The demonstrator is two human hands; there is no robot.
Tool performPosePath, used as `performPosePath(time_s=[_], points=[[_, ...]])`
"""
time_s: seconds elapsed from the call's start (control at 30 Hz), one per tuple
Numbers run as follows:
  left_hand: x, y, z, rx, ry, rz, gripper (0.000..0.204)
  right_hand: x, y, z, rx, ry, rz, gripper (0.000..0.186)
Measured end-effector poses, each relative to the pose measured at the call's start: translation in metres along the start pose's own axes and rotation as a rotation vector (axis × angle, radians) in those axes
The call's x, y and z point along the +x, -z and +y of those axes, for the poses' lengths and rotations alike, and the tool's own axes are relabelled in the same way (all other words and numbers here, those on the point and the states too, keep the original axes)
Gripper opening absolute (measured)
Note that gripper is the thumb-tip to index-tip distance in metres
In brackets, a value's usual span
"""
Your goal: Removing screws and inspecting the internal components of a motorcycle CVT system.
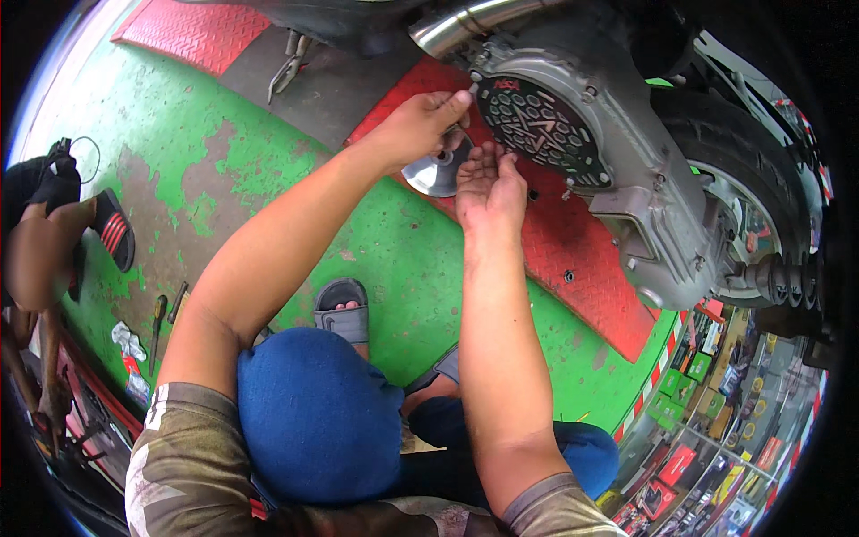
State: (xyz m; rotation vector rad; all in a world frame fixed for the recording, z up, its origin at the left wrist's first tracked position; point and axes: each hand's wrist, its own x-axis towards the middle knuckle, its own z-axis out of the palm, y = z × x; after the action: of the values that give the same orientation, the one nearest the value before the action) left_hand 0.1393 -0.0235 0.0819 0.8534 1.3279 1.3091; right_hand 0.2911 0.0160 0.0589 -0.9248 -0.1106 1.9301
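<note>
A silver scooter engine casing (631, 134) with a perforated black cover (541, 125) fills the upper right. My left hand (420, 127) is at the cover's left edge, thumb and finger closed on a small silver bolt (474, 88). Its other fingers curl under and are partly hidden. Palm up, my right hand (492, 190) is just below the cover, fingers loosely bent and the thumb apart. Nothing shows in it. Behind both hands lies a shiny round metal disc (429, 177), partly covered by them.
Under the scooter runs a red tread plate (591, 282) with a small dark nut (568, 277) on it. A silver exhaust pipe (465, 25) and rear tyre (743, 143) flank the casing. A screwdriver (158, 318) lies left; another person (54, 197) is beyond. A glass display case (707, 421) stands right.
</note>
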Motion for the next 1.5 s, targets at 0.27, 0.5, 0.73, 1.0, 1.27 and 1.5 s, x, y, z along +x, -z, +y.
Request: performPosePath(time_s=[0.27,0.5,0.73,1.0,1.27,1.5], points=[[0.000,0.000,0.010,0.164,-0.092,0.099,0.032,0.000,0.005,0.003,-0.037,0.043,0.030,0.020],[0.002,-0.009,0.002,0.446,-0.271,0.386,0.029,-0.009,-0.002,0.004,0.017,-0.042,-0.049,0.026],[0.000,-0.013,-0.016,0.317,-0.228,0.444,0.031,0.000,0.000,0.008,0.028,-0.010,-0.023,0.024],[-0.051,-0.019,-0.006,-0.302,0.402,-0.142,0.028,-0.039,0.030,0.004,-0.802,0.215,-0.256,0.034],[-0.077,-0.080,0.043,-0.247,0.543,-0.382,0.054,-0.107,0.047,-0.094,-1.134,0.188,-0.341,0.026],[-0.105,-0.149,0.078,-0.001,0.692,-0.668,0.067,-0.181,0.086,-0.190,-1.121,0.046,-0.413,0.022]])
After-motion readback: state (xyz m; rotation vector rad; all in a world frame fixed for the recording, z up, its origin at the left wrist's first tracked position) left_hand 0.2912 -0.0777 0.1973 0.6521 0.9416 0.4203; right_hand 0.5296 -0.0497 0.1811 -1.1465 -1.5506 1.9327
